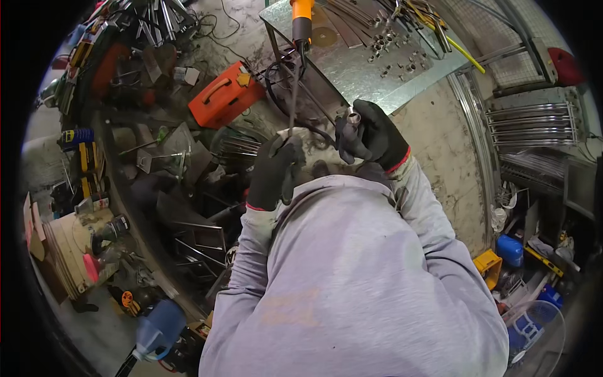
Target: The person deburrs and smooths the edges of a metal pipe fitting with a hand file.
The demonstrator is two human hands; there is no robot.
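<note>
Both of my hands wear black work gloves with red cuffs and are held up in front of my body. My left hand [275, 171] is closed round the lower end of a thin dark rod [294, 100], which points up and away toward the table. In my right hand [375, 135] a short, shiny metal tube piece [353, 118] is pinched between the fingers, its round open end showing. The hands are apart, the rod standing left of the tube piece. An orange and grey power tool [302, 17] is beyond the rod's tip, at the metal table's edge.
The metal-topped table [358, 78] ahead carries many small metal pieces [402, 53], bars and a disc. A red toolbox [226, 94] stands on the floor ahead left. Metal scrap [182, 151] crowds the left; a rack of shiny tubes [532, 124] is at right.
</note>
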